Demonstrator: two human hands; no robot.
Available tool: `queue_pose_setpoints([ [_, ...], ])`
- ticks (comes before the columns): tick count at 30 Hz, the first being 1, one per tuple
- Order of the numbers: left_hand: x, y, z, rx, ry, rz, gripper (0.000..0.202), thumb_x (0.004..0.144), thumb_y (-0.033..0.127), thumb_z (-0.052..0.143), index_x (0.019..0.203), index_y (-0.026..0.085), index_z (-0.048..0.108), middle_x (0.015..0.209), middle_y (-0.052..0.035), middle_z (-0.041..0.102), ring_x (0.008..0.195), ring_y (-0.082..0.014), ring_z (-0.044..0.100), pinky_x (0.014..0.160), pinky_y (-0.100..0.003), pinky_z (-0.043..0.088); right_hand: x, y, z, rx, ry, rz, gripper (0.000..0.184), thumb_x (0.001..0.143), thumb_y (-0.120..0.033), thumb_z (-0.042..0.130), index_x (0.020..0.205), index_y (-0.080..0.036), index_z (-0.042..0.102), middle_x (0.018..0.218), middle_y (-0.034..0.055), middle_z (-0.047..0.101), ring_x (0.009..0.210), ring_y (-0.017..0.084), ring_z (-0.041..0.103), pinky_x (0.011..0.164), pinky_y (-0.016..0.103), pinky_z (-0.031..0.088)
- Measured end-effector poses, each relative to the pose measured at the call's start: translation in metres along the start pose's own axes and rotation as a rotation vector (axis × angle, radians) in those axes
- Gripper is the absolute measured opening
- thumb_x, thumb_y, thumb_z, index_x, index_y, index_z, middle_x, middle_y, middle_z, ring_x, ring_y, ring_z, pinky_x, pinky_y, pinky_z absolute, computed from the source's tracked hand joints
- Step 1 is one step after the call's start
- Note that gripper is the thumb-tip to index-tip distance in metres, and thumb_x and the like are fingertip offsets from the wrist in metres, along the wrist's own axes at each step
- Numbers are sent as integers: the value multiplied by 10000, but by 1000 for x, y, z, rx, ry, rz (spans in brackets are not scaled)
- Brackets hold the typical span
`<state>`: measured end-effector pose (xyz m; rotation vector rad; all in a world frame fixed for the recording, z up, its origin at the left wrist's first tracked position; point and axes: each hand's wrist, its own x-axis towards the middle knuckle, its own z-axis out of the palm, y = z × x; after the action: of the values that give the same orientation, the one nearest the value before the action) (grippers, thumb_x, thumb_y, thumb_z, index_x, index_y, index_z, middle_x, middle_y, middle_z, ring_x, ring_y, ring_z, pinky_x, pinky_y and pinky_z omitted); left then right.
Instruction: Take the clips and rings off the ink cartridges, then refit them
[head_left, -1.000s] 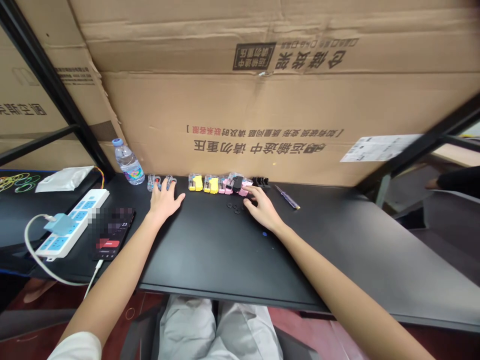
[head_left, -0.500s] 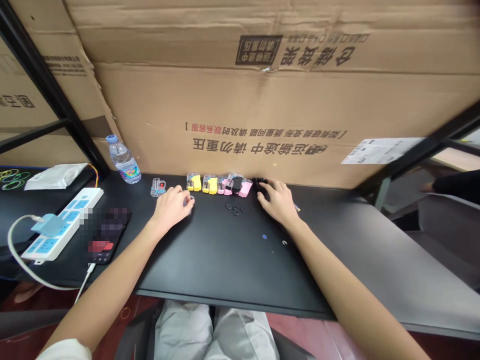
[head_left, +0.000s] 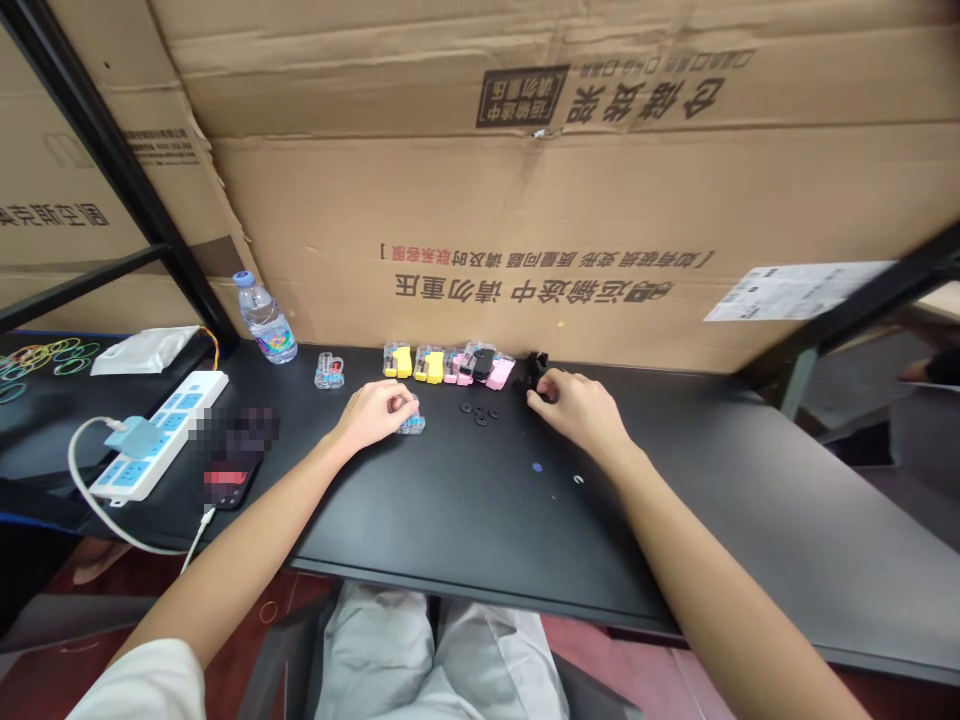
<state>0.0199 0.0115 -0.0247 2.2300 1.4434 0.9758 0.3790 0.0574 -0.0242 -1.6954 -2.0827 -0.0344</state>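
My left hand (head_left: 377, 412) is closed, thumb and fingers pinching a small clear plastic case (head_left: 412, 420) with blue bits in it, low over the black tabletop. My right hand (head_left: 579, 408) curls at the edge of a little heap of black plastic parts (head_left: 534, 370). Its thumb and index finger come together on a black part, largely hidden by the fingers. Between the hands, near the cardboard, sit yellow-and-clear pieces (head_left: 429, 365) and pink-and-clear pieces (head_left: 500, 373). Several black rings (head_left: 480, 412) lie in front of them. Another clear case (head_left: 329, 371) stands farther left.
A water bottle (head_left: 265, 318) stands by the cardboard sheet (head_left: 480, 190) at the back. On the left are a power strip (head_left: 161, 435), a phone (head_left: 232, 480) with a white cable, a white packet (head_left: 146, 352) and rubber bands (head_left: 52, 355). A blue disc (head_left: 537, 467) lies near the middle.
My left hand has moved right, and more of the clear case shows in it. The fingers of my right hand have drawn together at the black parts. The view has shifted slightly.
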Motion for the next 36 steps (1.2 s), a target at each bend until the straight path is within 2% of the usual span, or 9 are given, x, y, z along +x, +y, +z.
queue_pose_setpoints([
  [6,-4,19,4,-117,243,146,195,1006,323,632,866,209,707,712,8,630,643,-150,570,684,-294,479,-10,-38,-7,678,125,171,355,848,-347,630,1168,-192,637,699,-34,594,626,179,570,656,324,465],
  [8,-8,30,8,-87,171,234,131,1001,334,655,1023,218,712,813,-9,674,751,-175,631,793,-328,529,-17,-58,-5,875,-33,121,402,875,-370,618,1229,-184,659,748,-22,603,632,174,581,632,320,487],
  [11,-13,44,14,-27,-4,309,511,923,431,793,1364,245,615,1131,-67,728,1052,-253,686,983,-418,549,-30,-85,2,1047,-258,85,432,895,-428,678,1249,-181,663,821,-4,635,595,157,607,625,337,537],
  [13,-15,49,15,-28,-58,311,726,859,478,860,1475,272,536,1314,-99,686,1201,-296,668,1069,-464,539,-38,-97,6,1134,-319,65,470,911,-463,713,1286,-189,639,837,-7,641,615,160,643,675,355,573],
  [16,-15,48,14,-48,-61,286,787,826,441,889,1503,299,513,1389,-105,639,1257,-314,661,1093,-473,554,-45,-104,11,1203,-379,41,490,925,-470,742,1315,-206,604,823,-19,647,651,166,677,742,372,602],
  [21,-14,42,12,-60,-73,270,786,792,390,902,1478,307,528,1401,-97,617,1263,-312,665,1073,-459,575,-49,-106,13,1188,-432,-12,495,936,-462,739,1339,-223,580,787,-36,642,658,165,674,728,346,599],
  [25,-13,38,12,-34,-119,280,679,820,386,875,1420,291,572,1384,-87,677,1282,-310,665,1099,-467,539,-42,-95,8,982,-323,-89,441,972,-469,688,1328,-218,616,853,12,719,687,178,661,716,341,571],
  [29,-10,32,8,30,-171,238,635,827,404,873,1387,276,602,1402,-87,705,1293,-317,668,1147,-495,484,-27,-67,2,646,-102,-162,249,1004,-418,619,954,-210,746,877,64,751,695,191,627,705,348,526],
  [36,-7,23,5,61,-173,220,640,813,417,883,1382,277,627,1377,-90,720,1273,-324,666,1155,-497,464,-21,-50,11,457,-221,-281,255,968,-405,654,962,-219,829,932,88,753,732,214,671,720,350,542],
])
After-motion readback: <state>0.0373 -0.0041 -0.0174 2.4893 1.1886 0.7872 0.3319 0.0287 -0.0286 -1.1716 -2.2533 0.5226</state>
